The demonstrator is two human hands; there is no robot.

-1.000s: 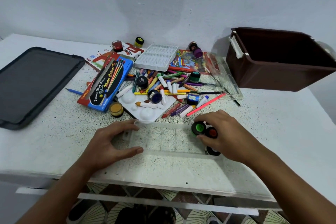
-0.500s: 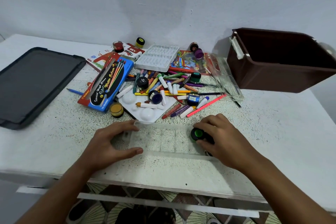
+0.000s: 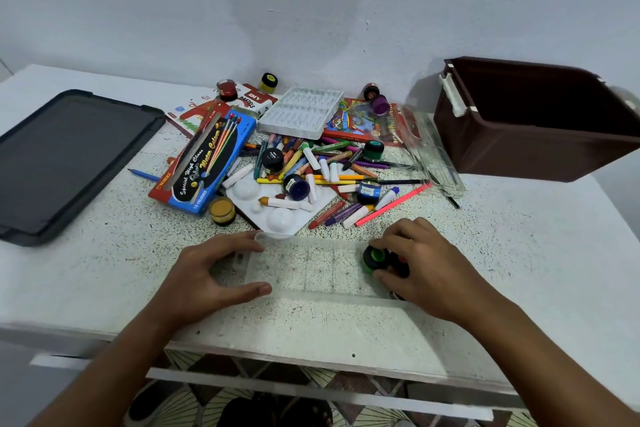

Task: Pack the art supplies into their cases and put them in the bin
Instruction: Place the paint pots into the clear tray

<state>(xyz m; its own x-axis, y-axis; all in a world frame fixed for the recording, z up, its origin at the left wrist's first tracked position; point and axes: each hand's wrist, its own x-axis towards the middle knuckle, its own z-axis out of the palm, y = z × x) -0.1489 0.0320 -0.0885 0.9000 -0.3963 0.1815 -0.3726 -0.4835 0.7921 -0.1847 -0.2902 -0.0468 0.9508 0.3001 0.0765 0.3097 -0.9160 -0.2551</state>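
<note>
Because the table [image 3: 519,253] carries everything, its near edge serves as the work zone and its far edge, along the wall, holds the stock. The bin [image 3: 526,149] sits at the far right corner, open side up and overhanging the right edge, so packed cases can drop in from the near side. The lid [image 3: 62,163] lies flat at the left edge, well apart from the bin and out of the way. The loose pile of crayons [image 3: 322,163], paint pots, palettes and boxes fills the far middle, between lid and bin.

The clear tray [image 3: 311,267] lies just inside the near edge, long side parallel to it. The left hand [image 3: 211,274] spans its left end, thumb against the near wall and fingers curved to the far wall; this grip appears to brace the tray against sliding. The right hand [image 3: 426,263] curls round the green pot [image 3: 374,258] at the tray's right end, fingertips pinching it, apparently seating it in a cell. Further pots lie under that hand; their number cannot be told.

Bare tabletop lies right of the tray up to the bin, which gives a clear carrying path. The near edge is close, so the tray has little margin toward the person.
</note>
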